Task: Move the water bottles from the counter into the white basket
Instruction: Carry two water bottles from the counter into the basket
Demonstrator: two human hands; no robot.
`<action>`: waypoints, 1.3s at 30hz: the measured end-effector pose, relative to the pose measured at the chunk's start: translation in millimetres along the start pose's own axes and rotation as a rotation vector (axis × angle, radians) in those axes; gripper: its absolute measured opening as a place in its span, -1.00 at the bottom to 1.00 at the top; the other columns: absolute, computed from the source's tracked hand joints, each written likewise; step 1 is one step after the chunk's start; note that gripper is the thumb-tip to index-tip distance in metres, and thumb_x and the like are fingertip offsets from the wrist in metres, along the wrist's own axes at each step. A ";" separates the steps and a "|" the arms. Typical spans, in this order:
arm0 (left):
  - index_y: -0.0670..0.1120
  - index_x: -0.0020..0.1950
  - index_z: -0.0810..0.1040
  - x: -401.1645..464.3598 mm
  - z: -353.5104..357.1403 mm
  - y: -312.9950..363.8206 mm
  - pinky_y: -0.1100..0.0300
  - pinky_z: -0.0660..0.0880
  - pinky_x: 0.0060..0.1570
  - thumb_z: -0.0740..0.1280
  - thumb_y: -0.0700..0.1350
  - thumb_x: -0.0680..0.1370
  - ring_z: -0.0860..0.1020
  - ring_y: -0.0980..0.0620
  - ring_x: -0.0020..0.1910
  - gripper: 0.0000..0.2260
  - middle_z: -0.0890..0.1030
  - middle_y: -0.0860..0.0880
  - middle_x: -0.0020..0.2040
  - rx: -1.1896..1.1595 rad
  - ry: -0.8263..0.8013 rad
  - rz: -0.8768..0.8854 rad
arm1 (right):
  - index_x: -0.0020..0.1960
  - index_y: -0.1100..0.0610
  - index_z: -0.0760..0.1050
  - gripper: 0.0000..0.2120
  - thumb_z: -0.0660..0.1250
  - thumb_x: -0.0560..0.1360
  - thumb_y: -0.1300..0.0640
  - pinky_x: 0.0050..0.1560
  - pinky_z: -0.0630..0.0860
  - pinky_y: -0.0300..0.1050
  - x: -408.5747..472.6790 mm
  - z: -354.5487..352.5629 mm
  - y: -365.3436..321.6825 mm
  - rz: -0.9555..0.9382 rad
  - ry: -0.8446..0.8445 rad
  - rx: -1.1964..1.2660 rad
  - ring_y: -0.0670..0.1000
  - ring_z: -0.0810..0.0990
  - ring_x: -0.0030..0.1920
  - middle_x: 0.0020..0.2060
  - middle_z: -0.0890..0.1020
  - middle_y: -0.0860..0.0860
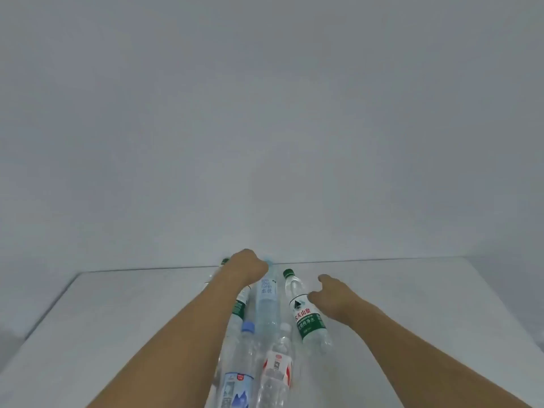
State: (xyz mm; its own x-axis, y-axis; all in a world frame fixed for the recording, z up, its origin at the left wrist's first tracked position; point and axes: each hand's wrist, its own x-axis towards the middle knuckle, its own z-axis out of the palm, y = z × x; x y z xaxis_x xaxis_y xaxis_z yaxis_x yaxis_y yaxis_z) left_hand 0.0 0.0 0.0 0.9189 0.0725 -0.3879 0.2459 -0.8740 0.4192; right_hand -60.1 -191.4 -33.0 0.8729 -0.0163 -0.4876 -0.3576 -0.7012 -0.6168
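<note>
Standing on the white table (pixel 117 319), five water bottles cluster between two bare forearms. One right-hand bottle with a green cap and green label (pixel 306 313) carries Chinese characters and a triangle mark; the tall pale-blue bottle (pixel 266 304) reads "ban bu ren" faintly. Nearer are a blue-capped bottle (pixel 240 372) with a mountain picture and a red-and-white labelled bottle (pixel 278 369) with a QR code. The left hand (pixel 245 265) curls its grip over the tall bottle's top. The right hand (pixel 331 294) hovers beside the green bottle, grip loosely spread. A second green-labelled bottle (pixel 240 301) hides behind the left wrist.
</note>
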 end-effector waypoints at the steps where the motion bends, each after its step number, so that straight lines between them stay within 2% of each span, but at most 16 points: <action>1: -0.22 -0.06 0.47 12.9 11.7 -2.9 0.23 0.37 -0.33 0.20 -0.10 0.59 0.49 -0.05 -0.22 -0.81 0.51 -0.12 -0.14 0.035 -0.028 0.012 | 0.43 0.26 0.26 -0.54 0.20 0.57 0.13 0.14 0.50 -0.07 16.7 12.9 3.5 0.012 -0.004 0.025 0.17 0.51 0.25 0.33 0.43 0.20; 3: -0.28 0.19 0.48 47.9 37.9 -12.2 0.17 0.46 -0.13 0.16 -0.12 0.62 0.57 -0.13 0.00 -0.73 0.58 -0.20 0.07 0.119 -0.041 0.027 | 0.38 0.24 0.29 -0.55 0.24 0.53 0.11 0.12 0.58 0.06 52.7 35.2 15.1 0.039 0.010 0.058 0.16 0.58 0.11 0.20 0.49 0.18; 5: -0.23 0.19 0.45 75.9 63.1 -19.7 0.12 0.50 -0.03 0.16 -0.18 0.61 0.57 -0.14 0.05 -0.78 0.59 -0.20 0.12 0.193 -0.059 0.055 | 0.33 0.20 0.31 -0.54 0.29 0.50 0.06 0.06 0.60 0.08 83.3 55.2 25.7 0.060 0.029 0.108 0.14 0.61 0.01 0.07 0.52 0.12; 8: -0.17 0.18 0.48 114.5 99.8 -33.0 0.12 0.49 -0.15 0.23 -0.09 0.55 0.60 -0.11 -0.03 -0.74 0.58 -0.10 -0.05 0.217 -0.011 0.079 | 0.19 0.15 0.35 -0.55 0.35 0.41 -0.04 0.04 0.60 0.08 113.5 76.5 37.7 0.059 0.075 0.099 0.14 0.61 -0.04 0.01 0.54 0.11; 11: -0.10 0.16 0.49 136.7 122.0 -41.5 0.16 0.43 -0.19 0.33 0.14 0.49 0.56 -0.05 -0.07 -0.62 0.54 -0.04 -0.06 0.136 0.043 0.015 | 0.17 0.14 0.36 -0.45 0.41 0.33 -0.15 0.00 0.59 0.06 132.9 93.2 48.6 0.069 0.075 0.110 0.13 0.61 -0.03 0.01 0.54 0.10; 14: -0.14 0.13 0.43 145.9 136.3 -45.0 0.16 0.41 -0.18 0.41 0.18 0.42 0.58 -0.08 -0.02 -0.52 0.52 -0.04 -0.05 0.047 0.079 -0.058 | 0.16 0.11 0.42 -0.36 0.42 0.23 -0.24 0.02 0.59 0.08 140.6 103.9 55.1 0.063 0.107 0.120 0.11 0.60 -0.02 0.00 0.54 0.07; 16: -0.17 0.23 0.41 148.9 141.6 -45.7 0.16 0.40 -0.14 0.46 0.16 0.38 0.56 -0.09 0.00 -0.41 0.51 -0.04 -0.01 -0.017 0.108 -0.107 | 0.12 0.11 0.43 -0.41 0.43 0.23 -0.21 -0.03 0.61 0.04 146.0 104.3 57.9 0.077 0.114 0.130 0.09 0.61 -0.07 -0.04 0.55 0.06; 19: -0.20 0.35 0.31 141.1 140.6 -44.0 0.15 0.42 -0.11 0.49 0.12 0.36 0.53 -0.09 -0.02 -0.28 0.47 -0.05 -0.01 -0.100 0.118 -0.141 | 0.07 0.15 0.40 -0.49 0.48 0.27 -0.07 -0.16 0.61 -0.05 148.1 92.2 55.1 0.129 0.029 0.198 0.08 0.64 -0.14 -0.09 0.59 0.09; 21: -0.23 0.39 0.21 127.9 137.3 -42.0 0.13 0.44 -0.10 0.49 0.09 0.34 0.52 -0.10 -0.06 -0.21 0.51 -0.07 -0.02 -0.178 0.154 -0.159 | 0.04 0.17 0.40 -0.53 0.50 0.26 0.01 -0.15 0.64 0.01 144.7 80.0 53.1 0.164 0.004 0.336 0.11 0.67 -0.18 -0.12 0.63 0.14; 23: -0.22 0.40 0.19 111.2 132.5 -37.5 0.12 0.45 -0.11 0.47 0.07 0.35 0.53 -0.12 -0.08 -0.22 0.57 -0.11 -0.01 -0.247 0.219 -0.121 | 0.11 0.18 0.38 -0.48 0.51 0.25 0.07 -0.12 0.65 0.08 136.3 67.5 54.8 0.187 0.027 0.467 0.15 0.68 -0.19 -0.09 0.64 0.18; 26: -0.16 0.29 0.28 81.1 113.4 -25.3 0.11 0.46 -0.12 0.49 0.00 0.36 0.55 -0.11 -0.06 -0.37 0.57 -0.11 0.02 -0.407 0.273 -0.002 | 0.20 0.13 0.33 -0.43 0.51 0.28 0.14 -0.13 0.61 0.04 111.3 46.8 54.8 0.153 0.079 0.595 0.15 0.66 -0.11 -0.02 0.61 0.15; 29: -0.04 0.19 0.35 51.1 82.0 -7.9 0.07 0.56 -0.12 0.51 -0.02 0.34 0.60 -0.06 -0.08 -0.48 0.58 -0.02 -0.04 -0.547 0.319 0.124 | 0.17 0.04 0.42 -0.47 0.56 0.28 0.09 -0.05 0.60 0.04 82.0 19.9 41.7 0.057 0.179 0.700 0.13 0.67 -0.08 -0.02 0.65 0.08; 31: 0.00 0.13 0.36 26.1 50.3 10.6 0.19 0.53 -0.21 0.53 -0.04 0.35 0.58 0.09 -0.15 -0.54 0.57 0.08 -0.09 -0.619 0.379 0.186 | 0.13 0.00 0.47 -0.51 0.57 0.28 -0.01 0.01 0.61 0.08 55.2 -6.1 22.4 -0.004 0.256 0.753 0.09 0.69 -0.07 -0.04 0.67 0.03; 33: 0.02 0.12 0.36 -1.5 11.4 34.2 0.27 0.46 -0.23 0.54 -0.04 0.37 0.55 0.12 -0.15 -0.55 0.55 0.12 -0.09 -0.642 0.449 0.256 | 0.11 0.02 0.48 -0.54 0.56 0.30 -0.06 0.03 0.61 0.08 24.4 -37.6 -1.7 -0.082 0.310 0.783 0.08 0.68 -0.06 -0.03 0.66 0.03; 36: 0.02 0.19 0.36 -52.1 -53.3 72.8 0.10 0.57 -0.09 0.53 0.06 0.36 0.59 0.02 -0.06 -0.49 0.57 0.06 0.01 -0.669 0.540 0.345 | 0.08 0.07 0.49 -0.61 0.54 0.34 0.02 -0.06 0.61 0.02 -33.9 -92.5 -44.0 -0.224 0.389 0.798 0.10 0.68 -0.08 -0.07 0.66 0.07; 39: -0.01 0.15 0.38 -106.0 -113.1 108.1 -0.02 0.61 -0.06 0.51 0.09 0.37 0.61 0.00 -0.09 -0.52 0.59 0.06 -0.04 -0.643 0.635 0.436 | 0.05 0.08 0.50 -0.67 0.52 0.35 0.09 -0.16 0.56 -0.11 -96.8 -143.3 -84.3 -0.371 0.473 0.780 0.06 0.68 -0.11 -0.11 0.67 0.04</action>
State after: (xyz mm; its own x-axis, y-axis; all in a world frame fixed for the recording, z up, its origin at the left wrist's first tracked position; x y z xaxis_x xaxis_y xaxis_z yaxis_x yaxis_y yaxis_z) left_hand -35.9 -47.8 179.2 0.9169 0.2145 0.3365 -0.2038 -0.4734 0.8569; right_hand -66.9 -232.8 154.7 0.9562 -0.2926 0.0119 -0.0045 -0.0553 -0.9985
